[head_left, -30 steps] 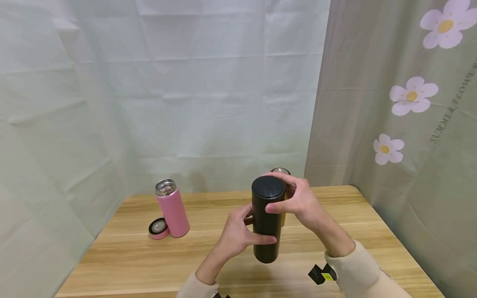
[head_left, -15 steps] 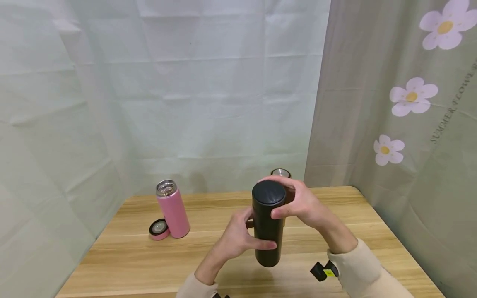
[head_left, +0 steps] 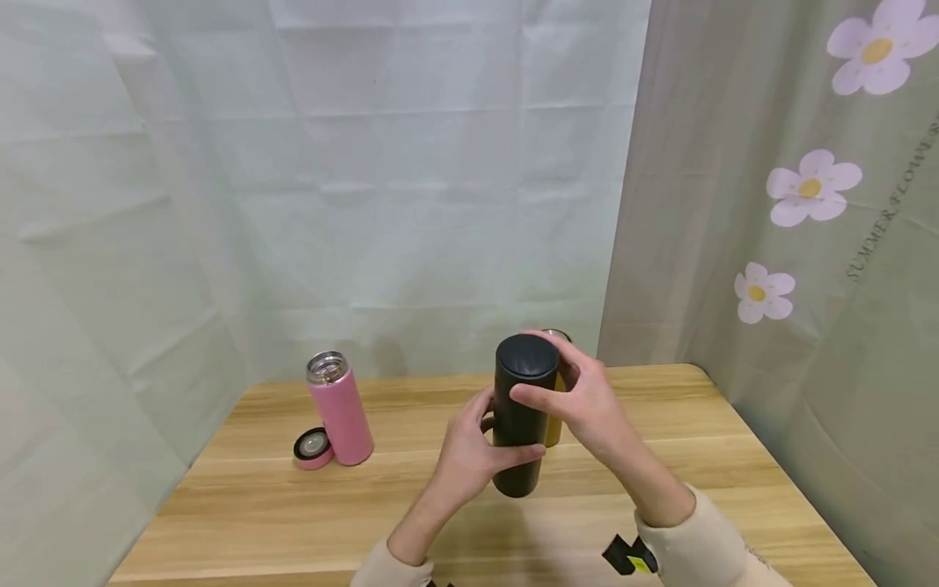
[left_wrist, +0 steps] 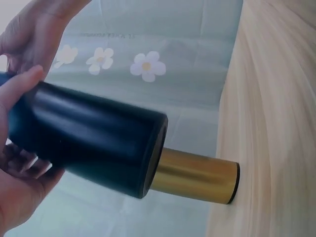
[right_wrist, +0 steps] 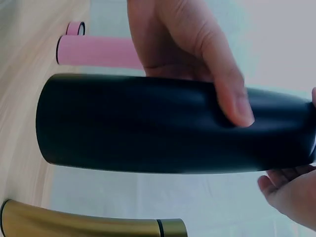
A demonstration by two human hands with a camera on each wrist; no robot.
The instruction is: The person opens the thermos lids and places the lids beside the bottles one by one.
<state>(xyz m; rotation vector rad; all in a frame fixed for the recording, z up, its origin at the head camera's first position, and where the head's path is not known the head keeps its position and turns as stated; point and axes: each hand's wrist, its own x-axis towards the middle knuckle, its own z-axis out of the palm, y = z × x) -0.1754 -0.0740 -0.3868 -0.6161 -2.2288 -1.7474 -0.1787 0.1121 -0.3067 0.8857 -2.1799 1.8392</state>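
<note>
A black thermos bottle (head_left: 517,428) is held above the table by both hands, its dark lid (head_left: 527,355) on top. Around its lower half, my left hand (head_left: 467,456) grips with the thumb across the front. My right hand (head_left: 583,397) grips the top end at the lid, thumb in front and fingers behind. The wrist views show the bottle's base (left_wrist: 155,155) raised off the wood. Partly hidden behind it stands a gold bottle (left_wrist: 195,176), upright on the table; its top (right_wrist: 174,227) shows in the right wrist view.
A pink bottle (head_left: 343,420) without its lid stands at the left on the wooden table (head_left: 242,505), its steel mouth showing. The pink lid (head_left: 313,448) lies upside down beside it. Pale curtains (head_left: 440,204) hang behind and at both sides.
Both hands and the black thermos bottle dip slightly, then rise a little higher, the base shifting slightly left. My right thumb has moved left across the lid's edge. The pink bottle stays put.
</note>
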